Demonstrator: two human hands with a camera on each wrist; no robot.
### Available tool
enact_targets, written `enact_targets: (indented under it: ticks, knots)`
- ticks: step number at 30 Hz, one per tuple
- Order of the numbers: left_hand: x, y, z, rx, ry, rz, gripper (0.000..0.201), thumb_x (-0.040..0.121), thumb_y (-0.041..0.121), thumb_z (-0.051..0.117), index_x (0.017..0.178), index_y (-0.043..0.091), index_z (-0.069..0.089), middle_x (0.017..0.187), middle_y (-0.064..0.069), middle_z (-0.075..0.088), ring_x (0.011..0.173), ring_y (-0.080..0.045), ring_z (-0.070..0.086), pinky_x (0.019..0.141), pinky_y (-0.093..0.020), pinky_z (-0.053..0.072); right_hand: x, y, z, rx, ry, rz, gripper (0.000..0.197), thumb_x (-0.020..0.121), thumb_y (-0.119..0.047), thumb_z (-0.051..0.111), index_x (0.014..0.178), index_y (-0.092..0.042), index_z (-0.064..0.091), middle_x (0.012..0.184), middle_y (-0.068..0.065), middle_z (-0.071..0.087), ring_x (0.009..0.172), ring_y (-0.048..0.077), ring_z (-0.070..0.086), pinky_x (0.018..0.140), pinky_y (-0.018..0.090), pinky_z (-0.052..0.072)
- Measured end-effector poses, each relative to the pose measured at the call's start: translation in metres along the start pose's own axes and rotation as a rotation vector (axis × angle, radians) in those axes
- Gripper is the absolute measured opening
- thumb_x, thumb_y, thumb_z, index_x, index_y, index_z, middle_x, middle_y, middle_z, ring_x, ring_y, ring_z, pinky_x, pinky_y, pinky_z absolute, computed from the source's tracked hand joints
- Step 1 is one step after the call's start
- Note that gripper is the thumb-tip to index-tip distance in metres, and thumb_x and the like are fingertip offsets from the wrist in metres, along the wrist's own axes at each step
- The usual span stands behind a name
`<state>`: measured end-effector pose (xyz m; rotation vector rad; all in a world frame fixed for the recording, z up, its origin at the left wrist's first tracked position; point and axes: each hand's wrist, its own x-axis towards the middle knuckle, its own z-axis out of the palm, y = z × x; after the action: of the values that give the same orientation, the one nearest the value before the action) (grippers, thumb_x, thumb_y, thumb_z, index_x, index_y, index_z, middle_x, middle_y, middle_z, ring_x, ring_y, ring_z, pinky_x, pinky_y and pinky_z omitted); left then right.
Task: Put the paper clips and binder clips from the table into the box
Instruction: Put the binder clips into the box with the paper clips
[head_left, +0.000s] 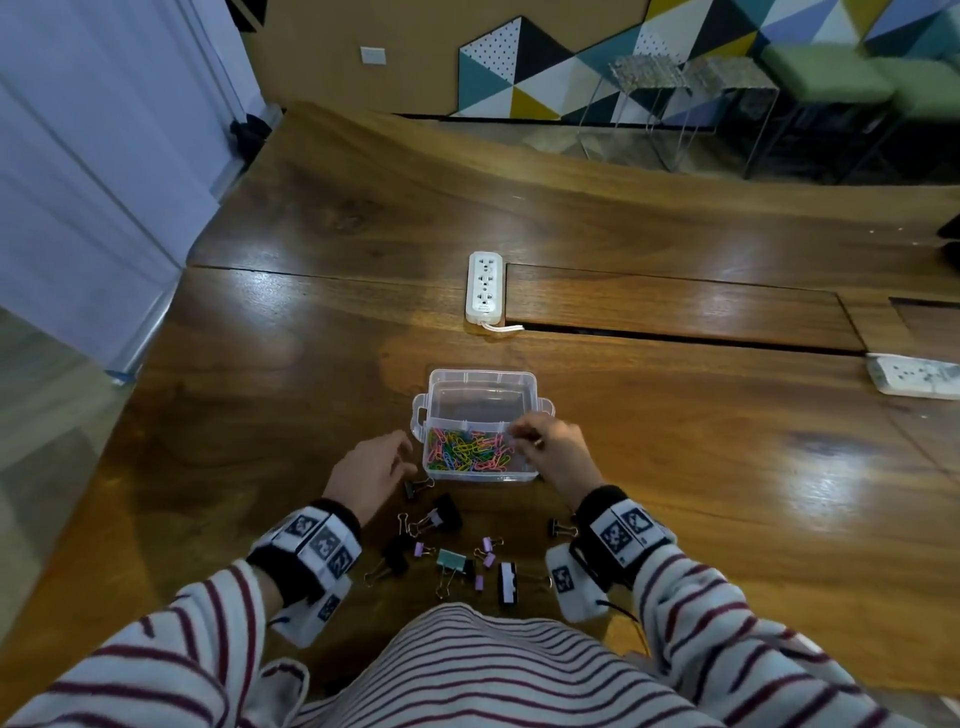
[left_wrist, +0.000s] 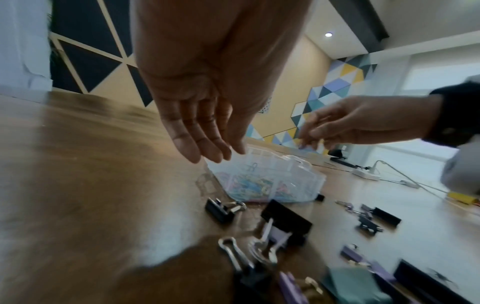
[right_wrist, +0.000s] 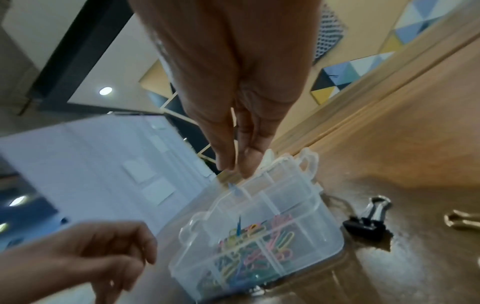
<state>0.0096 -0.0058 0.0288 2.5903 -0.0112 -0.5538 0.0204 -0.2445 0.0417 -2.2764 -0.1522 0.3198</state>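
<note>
A clear plastic box (head_left: 480, 375) stands on the wooden table, and its near compartments hold colourful paper clips (head_left: 467, 452). My right hand (head_left: 545, 447) hovers over the box's right side with its fingertips (right_wrist: 246, 166) pointing down. A blue paper clip (right_wrist: 232, 187) hangs just under them and another (right_wrist: 238, 225) is lower, above the pile. My left hand (head_left: 374, 467) is left of the box, fingers (left_wrist: 205, 144) straight and empty, above a small black binder clip (head_left: 415, 487). Several binder clips lie nearer me: black (head_left: 447, 512), teal (head_left: 451, 560), purple (head_left: 487, 544).
A white power strip (head_left: 485, 286) lies beyond the box beside a long slot in the table. A second strip (head_left: 914, 375) sits at the right edge. Another black binder clip (right_wrist: 363, 224) lies right of the box. Stools stand past the table.
</note>
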Motion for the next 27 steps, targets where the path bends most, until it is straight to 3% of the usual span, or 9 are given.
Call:
enact_targets:
  ticks: [3,7,9,11,13,17,21,24,27]
  knots:
    - [-0.021,0.001,0.009,0.079,-0.033,0.072,0.015,0.091,0.024,0.052,0.106,0.02,0.054,0.107,0.005,0.061,0.09,-0.005,0.055,0.075,-0.018,0.047,-0.014,-0.006,0.012,-0.287,-0.066,-0.222,0.024,0.09,-0.008,0.05,0.113,-0.01,0.056,0.118,0.008,0.055,0.103,0.019,0.056,0.09,0.028,0.05]
    - [-0.032,0.0,0.031,0.142,-0.14,0.255,0.028,0.092,0.023,0.05,0.121,0.022,0.05,0.124,0.004,0.049,0.111,-0.011,0.049,0.087,-0.022,0.047,-0.062,-0.001,0.029,-0.551,-0.43,-0.477,0.028,0.085,-0.006,0.054,0.114,-0.008,0.052,0.116,0.015,0.052,0.099,0.028,0.052,0.074,0.034,0.049]
    - [-0.031,0.006,0.043,0.213,-0.141,0.357,0.042,0.09,0.026,0.054,0.131,0.021,0.044,0.133,0.001,0.041,0.121,-0.014,0.043,0.092,-0.025,0.047,-0.08,0.016,0.038,-0.679,-0.537,-0.539,0.03,0.081,-0.018,0.056,0.111,-0.016,0.052,0.108,0.009,0.057,0.091,0.022,0.054,0.065,0.03,0.05]
    - [-0.029,0.015,0.052,0.292,-0.11,0.367,0.051,0.088,0.031,0.057,0.135,0.02,0.039,0.135,-0.003,0.039,0.124,-0.018,0.04,0.095,-0.029,0.047,-0.088,0.03,0.044,-0.78,-0.509,-0.545,0.029,0.079,-0.027,0.05,0.108,-0.026,0.051,0.103,0.001,0.06,0.085,0.016,0.056,0.058,0.024,0.05]
    - [-0.026,0.023,0.057,0.323,-0.093,0.33,0.053,0.087,0.031,0.058,0.134,0.018,0.038,0.132,-0.006,0.04,0.122,-0.02,0.04,0.093,-0.031,0.047,-0.088,0.031,0.047,-0.74,-0.525,-0.47,0.034,0.083,-0.019,0.047,0.117,-0.021,0.046,0.114,0.009,0.054,0.097,0.024,0.053,0.068,0.032,0.052]
    - [-0.02,0.026,0.059,0.344,-0.083,0.34,0.05,0.088,0.025,0.059,0.131,0.013,0.038,0.134,-0.007,0.04,0.123,-0.021,0.041,0.094,-0.031,0.046,-0.081,0.034,0.041,-0.507,-0.5,-0.314,0.035,0.086,-0.016,0.053,0.119,-0.014,0.046,0.116,0.011,0.044,0.103,0.025,0.044,0.079,0.038,0.049]
    - [-0.018,0.021,0.057,0.261,-0.084,0.349,0.039,0.089,0.027,0.054,0.124,0.016,0.044,0.131,-0.003,0.046,0.121,-0.018,0.042,0.095,-0.028,0.043,-0.057,0.015,0.016,0.166,-0.319,0.021,0.011,0.091,-0.012,0.048,0.099,-0.013,0.055,0.089,-0.003,0.056,0.071,0.0,0.052,0.067,0.017,0.046]
    - [-0.02,0.015,0.052,0.08,-0.128,0.258,0.031,0.092,0.03,0.049,0.12,0.016,0.051,0.121,-0.001,0.052,0.111,-0.015,0.045,0.089,-0.025,0.04,-0.023,0.001,-0.007,0.798,-0.199,0.307,0.023,0.097,-0.014,0.035,0.106,-0.004,0.054,0.093,0.01,0.062,0.079,0.014,0.059,0.064,0.02,0.05]
    - [-0.022,0.009,0.047,-0.001,-0.182,0.191,0.03,0.096,0.028,0.044,0.12,0.013,0.055,0.115,-0.005,0.054,0.084,-0.006,0.048,0.083,-0.024,0.04,0.021,-0.01,-0.019,1.117,-0.13,0.464,0.028,0.096,-0.015,0.041,0.118,0.002,0.045,0.1,0.017,0.063,0.089,0.023,0.062,0.074,0.028,0.053]
